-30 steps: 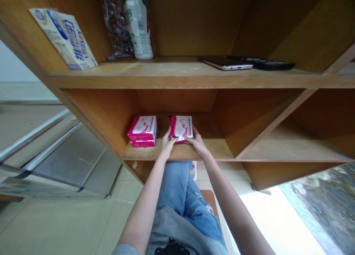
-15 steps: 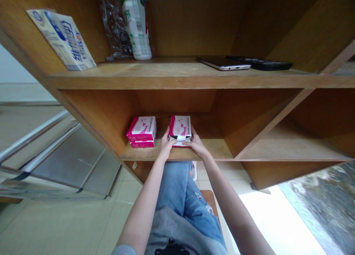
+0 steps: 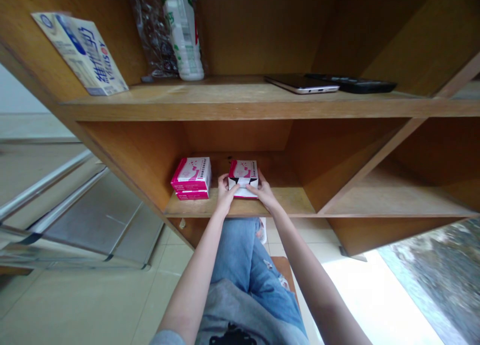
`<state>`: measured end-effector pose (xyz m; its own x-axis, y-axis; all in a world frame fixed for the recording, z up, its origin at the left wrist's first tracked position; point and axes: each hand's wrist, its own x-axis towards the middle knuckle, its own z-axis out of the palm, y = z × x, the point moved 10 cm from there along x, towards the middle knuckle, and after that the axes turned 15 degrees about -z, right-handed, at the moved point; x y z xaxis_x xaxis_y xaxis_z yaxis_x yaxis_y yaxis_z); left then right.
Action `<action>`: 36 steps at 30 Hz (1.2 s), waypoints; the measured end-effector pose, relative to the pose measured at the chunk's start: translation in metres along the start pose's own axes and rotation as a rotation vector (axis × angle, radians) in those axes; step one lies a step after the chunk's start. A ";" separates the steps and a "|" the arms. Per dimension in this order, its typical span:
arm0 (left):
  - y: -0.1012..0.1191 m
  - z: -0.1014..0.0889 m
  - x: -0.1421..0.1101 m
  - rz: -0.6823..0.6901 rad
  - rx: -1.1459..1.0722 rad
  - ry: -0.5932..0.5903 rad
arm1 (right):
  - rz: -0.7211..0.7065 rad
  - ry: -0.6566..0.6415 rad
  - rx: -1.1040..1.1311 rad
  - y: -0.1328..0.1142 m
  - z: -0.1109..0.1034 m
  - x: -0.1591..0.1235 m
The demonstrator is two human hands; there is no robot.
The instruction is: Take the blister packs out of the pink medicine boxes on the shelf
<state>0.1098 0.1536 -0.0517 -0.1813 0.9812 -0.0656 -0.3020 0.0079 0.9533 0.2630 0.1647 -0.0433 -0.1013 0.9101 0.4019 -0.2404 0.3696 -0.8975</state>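
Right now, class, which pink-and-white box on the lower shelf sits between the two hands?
The lone pink-and-white box, held at its sides by the left hand and right hand; the other two boxes lie stacked to its left, untouched.

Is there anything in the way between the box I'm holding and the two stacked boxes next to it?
Only your left hand: it sits in the gap, against the left side of the pink-and-white box, next to the two stacked boxes. No other object shows between them on the wooden shelf.
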 end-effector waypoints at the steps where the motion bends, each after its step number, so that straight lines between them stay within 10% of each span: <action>1: -0.001 -0.001 0.001 0.001 -0.008 0.011 | 0.000 0.014 -0.001 0.000 -0.001 0.000; 29: 0.001 -0.021 -0.005 -0.045 -0.010 0.230 | 0.119 0.316 0.314 0.019 -0.024 -0.001; 36: -0.001 -0.023 0.000 -0.124 0.026 0.247 | -0.047 -0.006 0.066 -0.006 -0.004 0.001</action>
<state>0.0887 0.1489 -0.0595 -0.3680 0.8960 -0.2486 -0.3128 0.1325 0.9405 0.2683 0.1646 -0.0386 -0.0942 0.8906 0.4449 -0.3077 0.3989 -0.8638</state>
